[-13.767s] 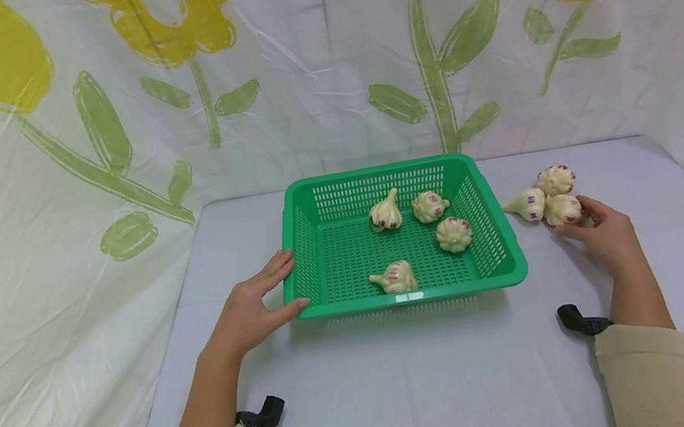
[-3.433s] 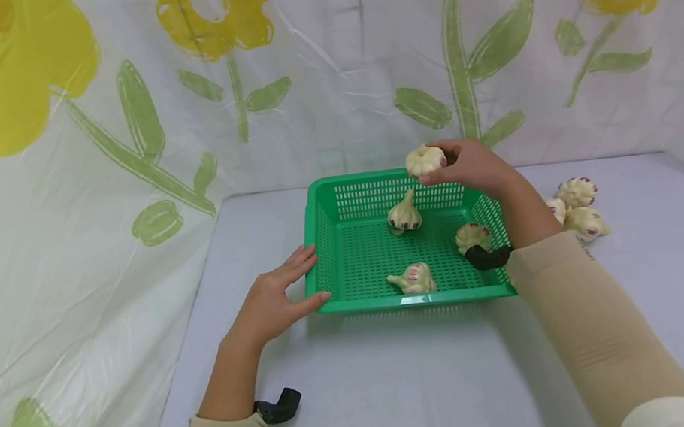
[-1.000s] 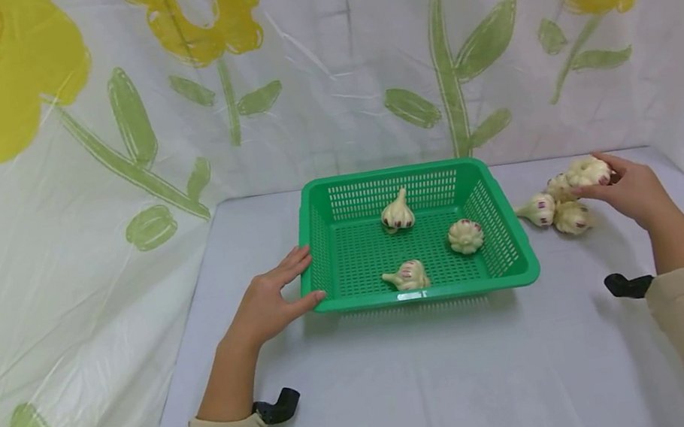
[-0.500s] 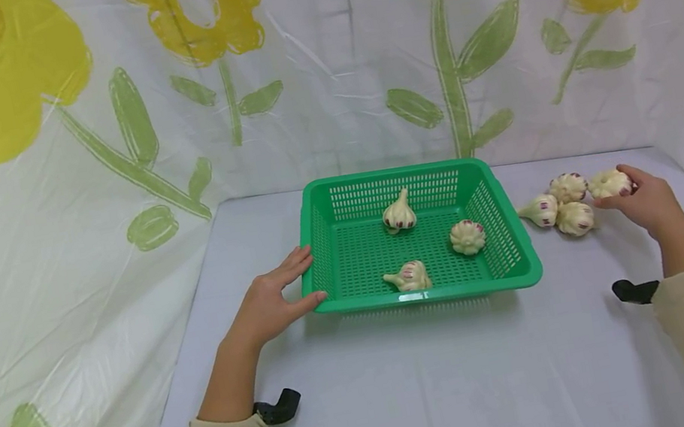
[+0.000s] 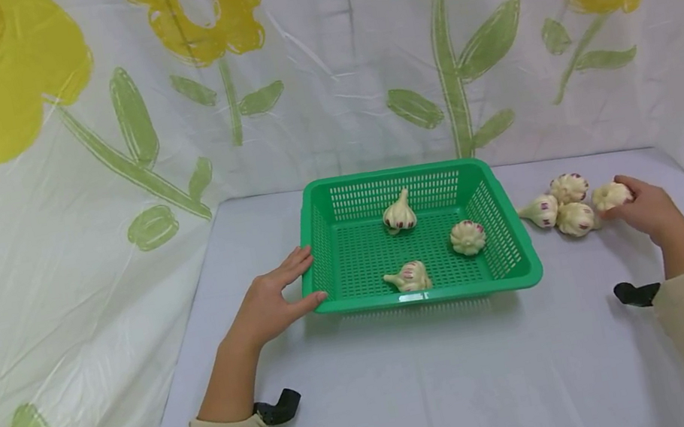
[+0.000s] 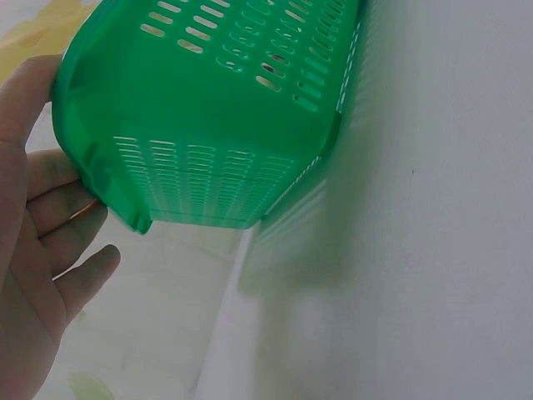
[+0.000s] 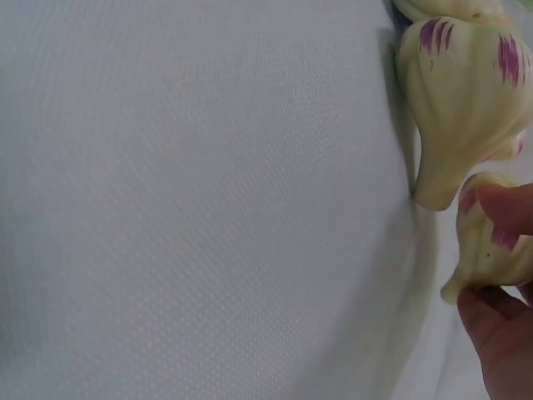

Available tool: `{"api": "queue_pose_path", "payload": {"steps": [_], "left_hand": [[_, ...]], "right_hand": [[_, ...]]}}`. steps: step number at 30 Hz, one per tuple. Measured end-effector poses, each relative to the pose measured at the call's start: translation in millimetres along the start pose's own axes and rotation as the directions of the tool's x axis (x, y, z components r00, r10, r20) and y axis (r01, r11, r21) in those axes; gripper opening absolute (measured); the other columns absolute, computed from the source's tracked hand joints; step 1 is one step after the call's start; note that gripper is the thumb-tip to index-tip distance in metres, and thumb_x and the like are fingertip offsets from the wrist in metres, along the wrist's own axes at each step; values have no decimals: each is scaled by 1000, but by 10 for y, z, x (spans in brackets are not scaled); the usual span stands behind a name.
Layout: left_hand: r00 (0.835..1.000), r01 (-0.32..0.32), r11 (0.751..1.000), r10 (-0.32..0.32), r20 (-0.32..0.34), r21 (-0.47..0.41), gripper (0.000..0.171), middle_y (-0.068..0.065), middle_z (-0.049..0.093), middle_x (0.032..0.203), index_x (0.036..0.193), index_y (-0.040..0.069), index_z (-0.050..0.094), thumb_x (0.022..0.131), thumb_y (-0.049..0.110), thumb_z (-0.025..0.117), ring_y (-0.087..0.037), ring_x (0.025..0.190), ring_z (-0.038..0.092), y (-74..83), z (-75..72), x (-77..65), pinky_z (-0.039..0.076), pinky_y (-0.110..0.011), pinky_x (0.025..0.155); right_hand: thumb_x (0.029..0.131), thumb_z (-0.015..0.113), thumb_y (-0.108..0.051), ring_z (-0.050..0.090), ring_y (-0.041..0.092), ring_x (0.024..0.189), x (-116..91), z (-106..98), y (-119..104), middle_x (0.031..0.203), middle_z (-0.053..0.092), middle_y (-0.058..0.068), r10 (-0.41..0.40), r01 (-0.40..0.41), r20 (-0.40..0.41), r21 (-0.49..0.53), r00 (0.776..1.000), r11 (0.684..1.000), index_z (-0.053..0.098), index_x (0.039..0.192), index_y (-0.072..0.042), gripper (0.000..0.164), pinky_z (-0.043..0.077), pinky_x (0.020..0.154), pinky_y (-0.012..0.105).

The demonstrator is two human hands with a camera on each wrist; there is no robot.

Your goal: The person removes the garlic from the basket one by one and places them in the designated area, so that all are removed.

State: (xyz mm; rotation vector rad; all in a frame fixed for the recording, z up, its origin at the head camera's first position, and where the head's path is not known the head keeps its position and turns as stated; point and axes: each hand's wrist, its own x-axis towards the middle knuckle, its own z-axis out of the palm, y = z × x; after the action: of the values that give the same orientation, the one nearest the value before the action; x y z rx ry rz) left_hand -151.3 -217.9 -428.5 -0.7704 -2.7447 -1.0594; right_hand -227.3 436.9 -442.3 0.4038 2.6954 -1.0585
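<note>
A green plastic basket (image 5: 425, 296) stands on the table with three cream garlic bulbs inside: one with its stem up at the back (image 5: 398, 213), one at the right (image 5: 468, 238) and one by the front wall (image 5: 410, 277). My left hand (image 5: 262, 305) rests on the basket's left rim, fingers and thumb spread and fairly straight. To the right, my right hand (image 5: 646, 208) pinches a garlic bulb (image 5: 611, 196) between thumb and fingers, at table level. In the right wrist view this bulb (image 7: 491, 250) shows purple streaks; the frame edge cuts off part of the hand.
Just left of the held bulb, three more garlic bulbs cluster together: one at the back (image 5: 569, 188), one at the left (image 5: 542, 211) and one in front (image 5: 576, 219). A flower-printed sheet (image 5: 324, 110) hangs behind the white table (image 5: 413, 384).
My right hand has carried a garlic bulb from above the basket to the right of the cluster and lowered it, turning it slightly. The basket holds one bulb fewer. My left hand stays put.
</note>
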Motion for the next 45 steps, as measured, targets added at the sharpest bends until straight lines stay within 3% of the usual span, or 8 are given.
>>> {"api": "queue_pose_path", "payload": {"steps": [6, 12, 23, 45], "left_hand": [[1000, 0, 1000, 0, -2, -1, 71, 3, 44, 153, 142, 8, 53, 84, 37, 79, -18, 142, 40, 5, -1, 1, 43, -44, 109], [1000, 2, 1000, -2, -2, 1, 71, 3, 44, 152, 143, 8, 53, 84, 39, 78, -17, 142, 41, 10, -3, -3, 43, -43, 109], [1000, 25, 1000, -25, 5, -2, 71, 5, 43, 153, 144, 11, 51, 85, 42, 76, -16, 143, 39, 16, -10, -5, 42, -45, 110], [1000, 26, 1000, -26, 8, 6, 71, 5, 42, 154, 144, 11, 51, 86, 43, 75, -17, 143, 39, 12, -9, -10, 42, -46, 110]], "right_hand": [[91, 67, -25, 5, 59, 143, 15, 32, 47, 158, -1, 35, 0, 0, 32, 24, 999, 1000, -1, 156, -7, 97, 21, 108, 74], [92, 65, -22, 4, 59, 143, 30, 43, 50, 158, -2, 34, 11, -12, 48, 29, 999, 999, -3, 156, -8, 95, 20, 108, 74], [92, 65, -35, 7, 60, 142, 4, 41, 0, 157, -1, 35, 15, -16, 99, 12, 995, 1000, -6, 156, -5, 100, 20, 108, 74], [92, 63, -36, 6, 60, 142, -5, 49, -20, 158, -3, 34, 15, -15, 93, 0, 996, 1000, -6, 155, -3, 99, 21, 107, 74]]}}
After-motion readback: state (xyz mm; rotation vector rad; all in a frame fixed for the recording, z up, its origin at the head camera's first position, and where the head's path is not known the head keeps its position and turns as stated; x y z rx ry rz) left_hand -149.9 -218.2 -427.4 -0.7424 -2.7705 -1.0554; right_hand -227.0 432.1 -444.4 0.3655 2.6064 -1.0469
